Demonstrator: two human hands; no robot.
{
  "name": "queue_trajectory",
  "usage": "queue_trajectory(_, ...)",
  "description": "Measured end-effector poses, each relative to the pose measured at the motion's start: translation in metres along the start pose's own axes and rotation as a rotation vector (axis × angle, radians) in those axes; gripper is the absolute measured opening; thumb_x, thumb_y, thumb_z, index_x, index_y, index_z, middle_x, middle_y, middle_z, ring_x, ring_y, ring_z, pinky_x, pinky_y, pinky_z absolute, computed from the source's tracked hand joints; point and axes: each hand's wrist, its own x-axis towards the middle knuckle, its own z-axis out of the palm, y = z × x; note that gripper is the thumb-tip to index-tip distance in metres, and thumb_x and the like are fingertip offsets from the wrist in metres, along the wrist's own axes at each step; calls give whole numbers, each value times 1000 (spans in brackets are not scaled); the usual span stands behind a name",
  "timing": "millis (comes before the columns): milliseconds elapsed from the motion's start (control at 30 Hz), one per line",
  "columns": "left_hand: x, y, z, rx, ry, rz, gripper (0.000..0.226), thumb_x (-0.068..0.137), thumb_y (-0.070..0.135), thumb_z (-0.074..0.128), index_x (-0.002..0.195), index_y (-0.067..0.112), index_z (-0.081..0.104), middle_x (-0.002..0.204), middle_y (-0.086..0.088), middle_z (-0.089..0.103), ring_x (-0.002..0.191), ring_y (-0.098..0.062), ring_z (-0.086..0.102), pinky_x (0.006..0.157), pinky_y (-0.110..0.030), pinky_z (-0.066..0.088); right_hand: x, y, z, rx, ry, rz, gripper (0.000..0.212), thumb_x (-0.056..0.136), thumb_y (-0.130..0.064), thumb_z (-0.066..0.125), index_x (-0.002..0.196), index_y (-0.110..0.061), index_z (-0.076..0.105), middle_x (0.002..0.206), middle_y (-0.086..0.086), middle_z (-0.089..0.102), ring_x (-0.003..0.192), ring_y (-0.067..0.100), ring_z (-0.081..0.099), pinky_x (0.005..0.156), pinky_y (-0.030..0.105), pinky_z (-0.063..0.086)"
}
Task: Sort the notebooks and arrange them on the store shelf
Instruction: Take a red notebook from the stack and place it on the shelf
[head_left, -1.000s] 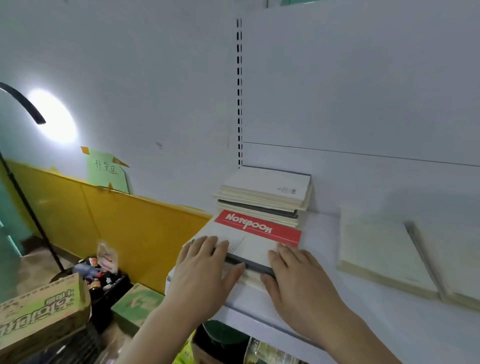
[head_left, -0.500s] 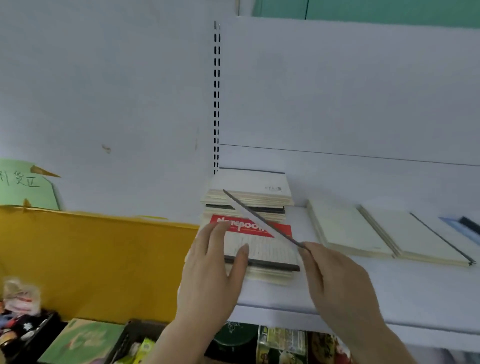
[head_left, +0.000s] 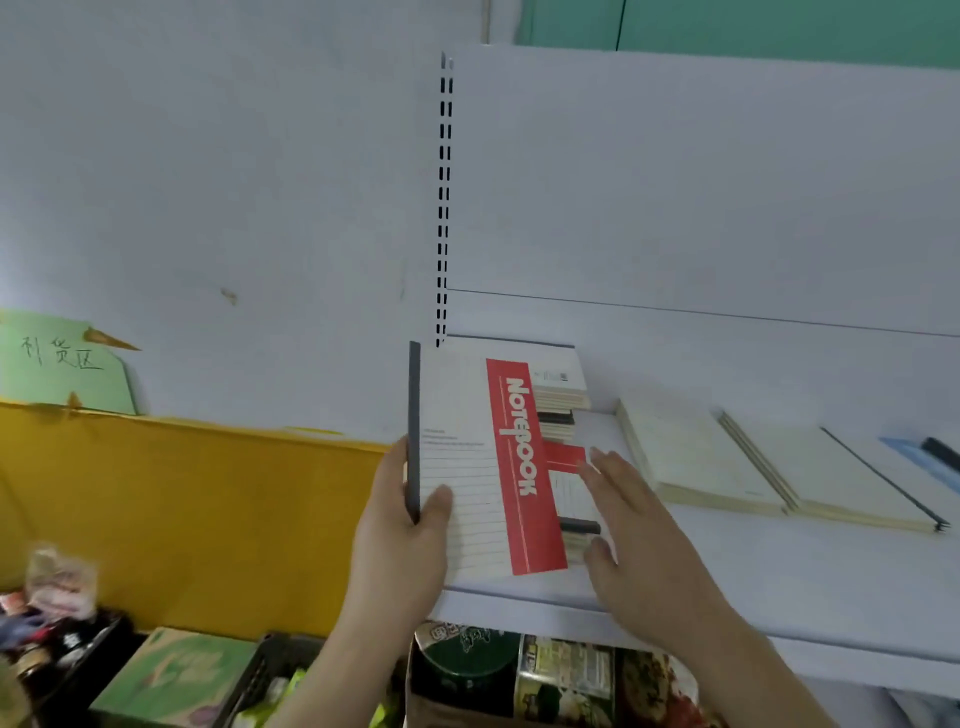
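Note:
My left hand (head_left: 402, 525) grips a white lined notebook with a red NOTEBOOK band (head_left: 483, 457) by its dark spine, holding it upright in front of the shelf's left end. Behind it lies another notebook of the same kind (head_left: 571, 488) flat on the white shelf (head_left: 753, 587). A stack of cream notebooks (head_left: 558, 400) rises at the back. My right hand (head_left: 639, 535) hovers open beside the flat notebook, its fingers spread and holding nothing. Two cream notebooks (head_left: 691, 457) (head_left: 831, 478) lie flat further right.
A blue notebook (head_left: 924, 457) sits at the shelf's far right edge. A slotted upright (head_left: 444, 208) runs up the back wall. Below the shelf are tins and packets (head_left: 519, 670). Low at the left are a yellow panel (head_left: 182, 519), a green box (head_left: 176, 670) and a dark crate.
The top red-banded notebook has come off the pile and now stands upright in my left hand. My right hand has let go of it and opened beside the pile.

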Motion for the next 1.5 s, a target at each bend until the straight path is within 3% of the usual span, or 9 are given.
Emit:
queue_trajectory(100,0,-2,-7,21,27,-14,50,102,20,54,145,38,36,99,13,70,80,4,68,55,-17,53,9,14,4,-38,-182,-50,72,95,-29,41,153,-26,-1,158,-15,-11,143,0,-17,119,23,-2)
queue_trajectory(200,-2,-4,-8,36,21,-17,50,102,19,53,146,36,35,101,13,69,79,7,67,51,-11,51,11,19,9,-80,-206,-98,57,100,-34,36,152,-21,18,159,-9,12,146,5,3,117,20,2)
queue_trajectory(367,-1,-10,-13,71,42,-14,48,102,17,53,145,29,36,107,17,66,84,12,63,51,-6,48,10,15,-6,-167,-59,-161,30,99,-36,41,118,-29,63,119,-10,65,106,8,58,93,24,46)
queue_trajectory(667,-1,-3,-21,-61,60,-17,40,103,17,51,131,44,40,103,21,68,91,-2,68,64,-19,52,-6,-1,-52,8,451,115,25,97,-36,43,92,-21,63,48,-10,51,39,2,46,38,24,34)
queue_trajectory(833,-7,7,-6,-274,-72,-70,46,105,17,47,128,57,43,101,16,74,92,-9,72,82,-42,61,-24,-56,-22,53,553,-63,24,98,-34,45,107,-20,63,67,-16,60,49,-5,51,45,7,40)
queue_trajectory(933,-12,19,10,-403,-95,-62,41,106,26,45,111,66,49,113,14,71,106,-11,69,90,-39,58,-29,-78,24,10,488,-201,35,97,-36,48,115,-14,67,116,0,69,105,13,65,89,30,55)
queue_trajectory(1167,-10,10,21,-443,-109,54,39,103,20,48,133,45,47,118,15,68,113,-10,65,88,-34,59,-37,-82,42,-7,449,-333,39,97,-35,51,128,-13,62,141,1,52,137,17,40,100,43,47)
queue_trajectory(1300,-9,9,28,-462,-133,71,36,105,19,45,136,35,51,111,16,70,102,-5,67,77,-27,60,-45,-48,17,31,418,-26,55,97,-52,39,143,-23,44,155,-1,30,144,20,26,105,50,42)
queue_trajectory(1500,-20,15,60,-420,-257,81,53,105,19,42,148,49,30,116,34,63,107,4,63,79,-23,59,-67,-20,-19,228,230,233,65,84,-69,37,141,-57,6,150,-36,6,130,-17,20,101,3,31)
